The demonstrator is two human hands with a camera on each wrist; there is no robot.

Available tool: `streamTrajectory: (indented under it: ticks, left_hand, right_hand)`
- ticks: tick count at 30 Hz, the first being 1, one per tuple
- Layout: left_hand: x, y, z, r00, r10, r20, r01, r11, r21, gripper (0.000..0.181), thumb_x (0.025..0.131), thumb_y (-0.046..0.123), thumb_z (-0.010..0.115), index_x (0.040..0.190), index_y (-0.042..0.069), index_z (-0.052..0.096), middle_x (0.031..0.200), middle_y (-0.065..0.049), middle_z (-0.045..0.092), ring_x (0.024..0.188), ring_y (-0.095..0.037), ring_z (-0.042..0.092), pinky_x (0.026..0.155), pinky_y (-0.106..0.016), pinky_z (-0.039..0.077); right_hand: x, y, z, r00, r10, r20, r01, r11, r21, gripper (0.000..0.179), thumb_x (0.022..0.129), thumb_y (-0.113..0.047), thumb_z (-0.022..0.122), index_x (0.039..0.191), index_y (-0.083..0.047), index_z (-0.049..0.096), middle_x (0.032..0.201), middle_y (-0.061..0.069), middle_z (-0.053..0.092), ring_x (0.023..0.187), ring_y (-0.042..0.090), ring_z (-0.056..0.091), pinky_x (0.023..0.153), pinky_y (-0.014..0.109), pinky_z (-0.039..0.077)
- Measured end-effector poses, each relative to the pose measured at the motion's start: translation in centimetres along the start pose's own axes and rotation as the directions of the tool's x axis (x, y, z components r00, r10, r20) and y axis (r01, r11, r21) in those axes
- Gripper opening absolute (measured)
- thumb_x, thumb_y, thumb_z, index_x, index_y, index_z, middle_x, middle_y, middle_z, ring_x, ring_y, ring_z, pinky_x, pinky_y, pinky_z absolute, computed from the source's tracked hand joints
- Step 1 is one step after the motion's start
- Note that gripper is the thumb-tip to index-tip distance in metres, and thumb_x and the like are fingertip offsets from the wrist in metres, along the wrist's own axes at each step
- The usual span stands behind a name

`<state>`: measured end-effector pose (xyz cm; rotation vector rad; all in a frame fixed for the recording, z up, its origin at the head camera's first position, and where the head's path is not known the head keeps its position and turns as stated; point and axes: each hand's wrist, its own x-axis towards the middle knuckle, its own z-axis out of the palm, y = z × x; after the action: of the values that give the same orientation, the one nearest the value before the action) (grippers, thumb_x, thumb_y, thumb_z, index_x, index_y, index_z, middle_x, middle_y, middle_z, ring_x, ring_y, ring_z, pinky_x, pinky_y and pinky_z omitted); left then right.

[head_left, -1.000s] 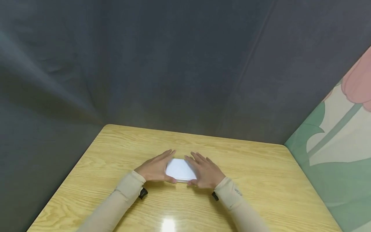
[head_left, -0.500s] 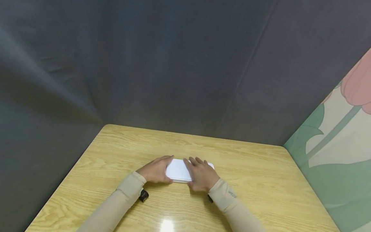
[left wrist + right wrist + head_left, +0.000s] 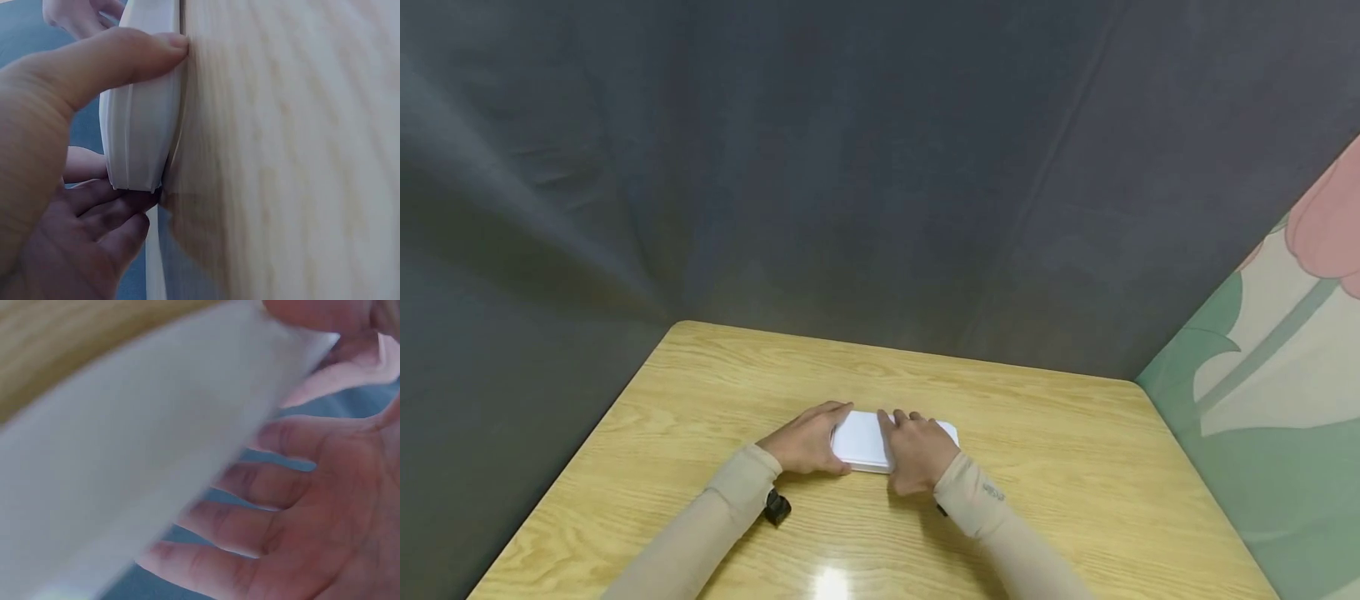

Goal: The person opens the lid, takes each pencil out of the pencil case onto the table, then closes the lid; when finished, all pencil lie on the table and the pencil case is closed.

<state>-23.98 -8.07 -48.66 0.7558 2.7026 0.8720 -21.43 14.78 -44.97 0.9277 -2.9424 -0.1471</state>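
A flat white case (image 3: 860, 437) with rounded corners lies lengthwise on the table, its long near side facing me. My left hand (image 3: 808, 439) grips its left end, thumb along the near side and fingers round the end. Seam lines run along the white side of the case (image 3: 134, 119) in the left wrist view. My right hand (image 3: 921, 452) lies across the right part of the case, fingers over the top, thumb at the near side. In the right wrist view its fingers (image 3: 212, 525) bend against the blurred white surface. The case's right corner shows past that hand.
The wood-grain table (image 3: 715, 517) has rounded far corners. Behind it and to the left hangs a dark grey curtain (image 3: 865, 183). A flower-patterned cloth (image 3: 1285, 433) hangs at the right. Both wrists wear small dark devices beneath the sleeves.
The right hand has moved from the case's right end inward over its top, uncovering the right corner. The left hand has closed in on the left end and now holds it.
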Motion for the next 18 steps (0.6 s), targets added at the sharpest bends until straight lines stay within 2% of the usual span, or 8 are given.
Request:
streamTrajectory:
  ticks: [4, 8, 14, 18]
  left_hand:
    - [0.1, -0.1, 0.1, 1.000, 0.015, -0.006, -0.015, 1.000, -0.010, 0.108, 0.076, 0.040, 0.089, 0.159, 0.003, 0.032, 0.162, -0.014, 0.038, 0.134, -0.027, 0.052, 0.109, -0.042, 0.051]
    - [0.0, -0.2, 0.1, 1.000, 0.015, -0.003, -0.015, 1.000, -0.003, 0.108, 0.075, 0.040, 0.089, 0.158, 0.001, 0.031, 0.161, -0.014, 0.039, 0.132, -0.026, 0.053, 0.106, -0.041, 0.052]
    - [0.0, 0.1, 0.0, 1.000, 0.017, -0.008, -0.017, 1.000, -0.014, 0.108, 0.075, 0.040, 0.089, 0.158, 0.001, 0.032, 0.160, -0.015, 0.040, 0.131, -0.026, 0.054, 0.106, -0.041, 0.052]
    - [0.0, 0.3, 0.0, 1.000, 0.015, 0.000, -0.015, 1.000, -0.023, 0.109, 0.076, 0.041, 0.090, 0.158, 0.001, 0.031, 0.160, -0.014, 0.040, 0.132, -0.027, 0.054, 0.107, -0.041, 0.052]
  right_hand:
    - [0.2, 0.2, -0.3, 1.000, -0.006, 0.028, 0.006, 1.000, -0.010, 0.092, 0.059, -0.030, 0.083, 0.142, -0.001, 0.055, 0.113, 0.015, 0.071, 0.088, 0.028, 0.071, 0.071, 0.038, 0.064]
    - [0.2, -0.4, 0.5, 0.999, -0.015, 0.030, 0.018, 0.996, -0.092, 0.094, 0.062, -0.035, 0.080, 0.144, 0.002, 0.051, 0.117, 0.019, 0.069, 0.094, 0.033, 0.071, 0.070, 0.045, 0.064]
    - [-0.1, -1.2, 1.6, 0.999, -0.003, -0.054, -0.010, 0.970, -0.244, 0.097, 0.060, -0.037, 0.079, 0.143, 0.003, 0.051, 0.120, 0.024, 0.068, 0.101, 0.040, 0.071, 0.068, 0.054, 0.064]
    - [-0.3, -1.5, 1.5, 0.999, 0.010, -0.037, -0.020, 0.954, -0.300, 0.098, 0.059, -0.037, 0.078, 0.145, 0.003, 0.050, 0.126, 0.026, 0.067, 0.107, 0.042, 0.070, 0.068, 0.056, 0.064]
